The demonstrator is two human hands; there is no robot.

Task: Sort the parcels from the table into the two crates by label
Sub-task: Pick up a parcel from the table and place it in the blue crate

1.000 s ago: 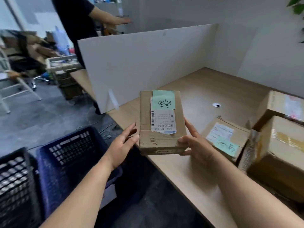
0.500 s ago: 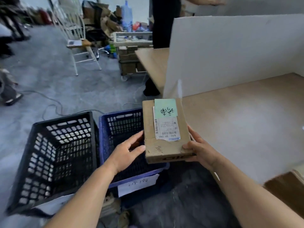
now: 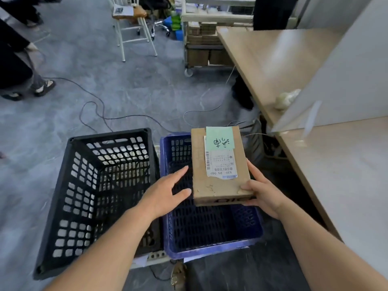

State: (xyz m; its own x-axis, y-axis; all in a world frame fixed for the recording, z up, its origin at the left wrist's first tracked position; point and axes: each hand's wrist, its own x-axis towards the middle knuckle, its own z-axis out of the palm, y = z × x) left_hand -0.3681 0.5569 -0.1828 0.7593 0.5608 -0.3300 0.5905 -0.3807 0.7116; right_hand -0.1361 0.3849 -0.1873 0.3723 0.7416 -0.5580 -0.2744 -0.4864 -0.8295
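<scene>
A flat brown cardboard parcel (image 3: 220, 164) with a green handwritten note and white shipping label hangs above the blue plastic crate (image 3: 212, 232). The right hand (image 3: 264, 196) grips its near right corner; the left hand (image 3: 163, 196), fingers straight, is just beside its left edge. A black plastic crate (image 3: 98, 196) stands touching the blue one's left side, the wooden table (image 3: 340, 175) to the right.

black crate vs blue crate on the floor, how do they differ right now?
The black crate sits left; the blue crate sits right, nearer the table. The black one looks taller and bigger than the blue. The parcel is held over the blue crate, not the black. Both are perforated plastic, standing side by side, with nothing visible inside.
</scene>
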